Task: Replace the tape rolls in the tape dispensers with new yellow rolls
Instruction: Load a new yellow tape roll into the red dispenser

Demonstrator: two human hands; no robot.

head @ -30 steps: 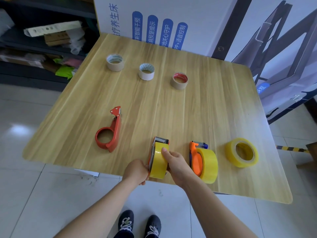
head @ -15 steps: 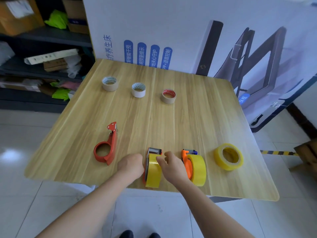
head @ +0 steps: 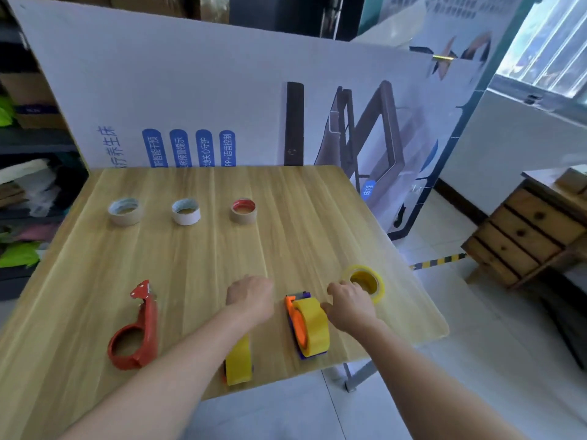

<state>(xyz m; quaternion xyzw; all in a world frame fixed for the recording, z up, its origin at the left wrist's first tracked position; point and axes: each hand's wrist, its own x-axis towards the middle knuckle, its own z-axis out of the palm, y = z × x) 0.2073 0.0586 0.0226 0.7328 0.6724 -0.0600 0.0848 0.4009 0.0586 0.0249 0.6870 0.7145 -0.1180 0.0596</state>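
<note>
1. Lying partly hidden under the left forearm at the near table edge: one dispenser loaded with a yellow roll (head: 238, 363); only the roll's near half and a sliver of orange body showing.
2. Hovering over the far end of that dispenser: left hand (head: 251, 300), knuckles up, fingers curled under and out of sight, so grip cannot be told.
3. Standing on edge just right of it: a second, orange-and-purple dispenser (head: 306, 328) carrying a yellow roll, fully visible.
4. Reaching beside it: right hand (head: 349, 308), fingers loosely spread, holding nothing, fingertips at the loose yellow tape roll (head: 365, 282); roll's near rim covered by the hand, contact unclear.
5. Resting empty at the left: one red dispenser (head: 136, 333), lying flat, ring vacant.
6. Counting up: three dispensers, three yellow rolls.
7. Sitting in a row farther back, well apart: three nearly spent cores, grey-beige (head: 124, 211), white (head: 186, 211) and brown with red lining (head: 243, 211).
8. Supporting everything: a light wood-grain table (head: 286, 217).
9. Leaning behind: a white printed board (head: 190, 90); shelving at left blurred; wooden drawers (head: 527, 239) on the pale tiled floor at right, cut off.
</note>
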